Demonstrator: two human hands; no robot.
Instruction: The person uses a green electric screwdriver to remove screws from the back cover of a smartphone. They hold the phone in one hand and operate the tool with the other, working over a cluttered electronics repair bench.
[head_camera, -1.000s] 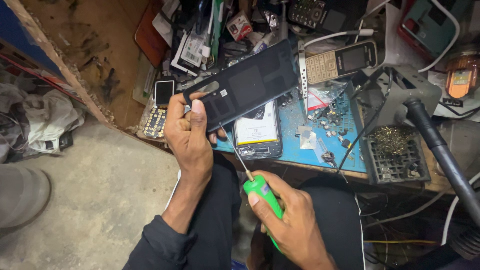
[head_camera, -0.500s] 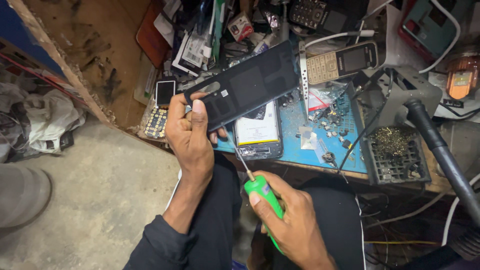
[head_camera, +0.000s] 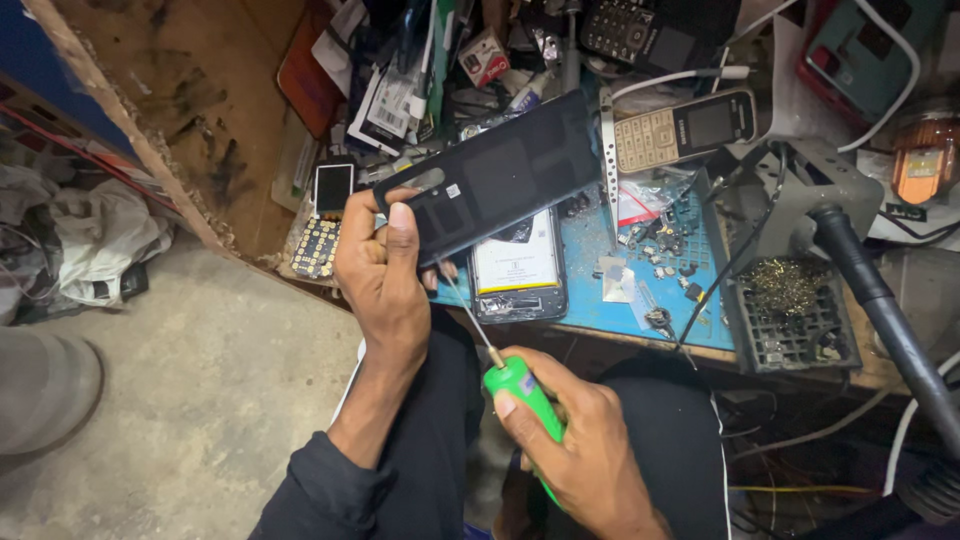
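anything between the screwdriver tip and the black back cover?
Nothing visible. The green-handled screwdriver in the right hand points its shaft up toward the black back cover held by the left hand; the tip ends near the left fingers.

The left hand (head_camera: 385, 285) is bare, with a short, plain thumbnail. A dark sleeve (head_camera: 320, 490) ends in a bunched cuff at the left forearm. The right hand (head_camera: 580, 450) is bare too, without rings. Dark trousers (head_camera: 660, 440) cover both legs.
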